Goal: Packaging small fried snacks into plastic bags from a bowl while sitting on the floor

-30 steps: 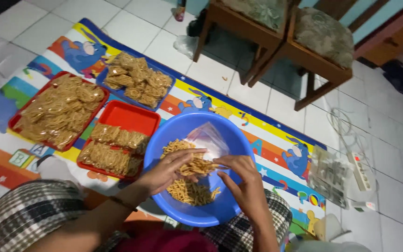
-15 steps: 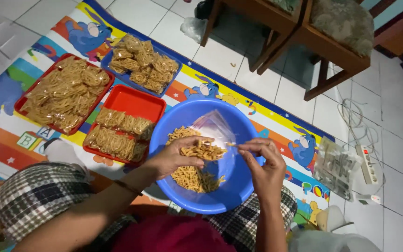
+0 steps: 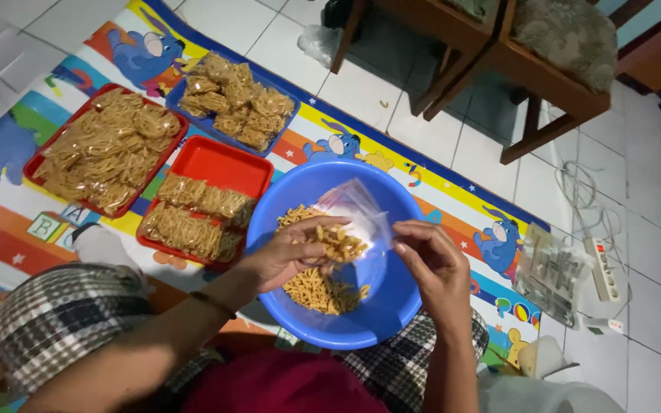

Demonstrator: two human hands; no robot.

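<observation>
1. Left hand [image 3: 294, 252] cupped palm-up over the blue basin [image 3: 392, 306], curled around a heap of golden fried snack sticks [image 3: 340, 243]; gripping loosely rather than clenched.
2. Right hand [image 3: 431, 264] pinched shut on the edge of a small clear plastic bag [image 3: 355, 213], thumb and fingertips holding the mouth just beside the left hand's fingertips.
3. Bag held above the basin, between the two hands; long axis slanted from the pinched mouth near the right hand up and away toward the basin's far rim, closed end farthest from the body. How wide the mouth gaped could not be told.
4. Judged best done by keeping the mouth spread and tilted toward the cupped palm, letting the sticks slide in lengthwise, a few at a time, so none snapped or snagged the film.
5. Worth keeping both hands over the basin, so that strays dropped back onto the loose sticks [image 3: 323, 291] lying under the left palm.
6. Beyond the left hand's knuckles, a red tray [image 3: 223, 164] with filled packets [image 3: 193, 218]; farther out on that side, a second red tray [image 3: 36, 164] heaped full and a blue tray [image 3: 288, 126] of packets, all on the colourful play mat [image 3: 453, 195] on the tiled floor [image 3: 415, 107].
7. Past the right hand, well apart, a power strip [image 3: 602, 260] and a stack of clear bags [image 3: 548, 271].
</observation>
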